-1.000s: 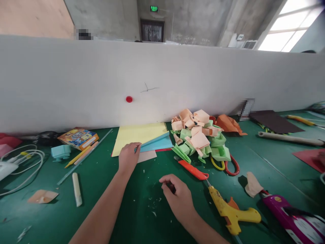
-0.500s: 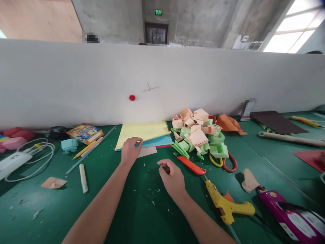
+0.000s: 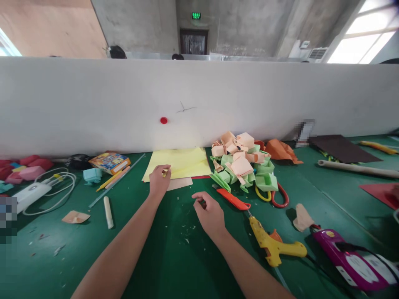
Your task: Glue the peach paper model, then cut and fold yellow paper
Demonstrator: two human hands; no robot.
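In the head view, one yellow sheet (image 3: 187, 160) is laid left of one paper pile (image 3: 243, 166), its long axis running sideways; blue paper, bared earlier, is now hidden. Whether the sheet is pinched by the left hand (image 3: 159, 180) cannot be told; on the right hand (image 3: 210, 214), fingers are curled, slightly parted.

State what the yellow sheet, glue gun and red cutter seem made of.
Yellow sheet: matte paper, by its thin edge and dull surface.
Glue gun: probably slightly glossy hard plastic, by its smooth moulded shape.
Red cutter: handle likely semi-gloss plastic, by its bright, even colour and ridged edge.
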